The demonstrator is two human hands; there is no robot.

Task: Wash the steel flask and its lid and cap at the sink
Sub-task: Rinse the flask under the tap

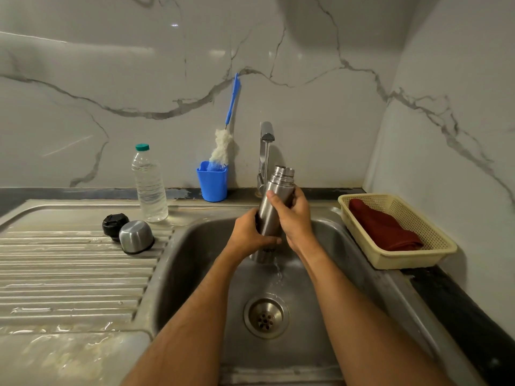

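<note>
Both our hands grip the flask over the sink: left hand curled round its lower body, right hand wrapped higher; mouth open, tilted.

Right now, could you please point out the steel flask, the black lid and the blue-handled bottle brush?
steel flask [279, 181]: head view, bare shoulder below its threaded neck.
black lid [114, 223]: head view, its top face.
blue-handled bottle brush [222, 147]: head view, white bristle head.

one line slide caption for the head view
Both hands grip an open steel flask under the running chrome tap.
</note>
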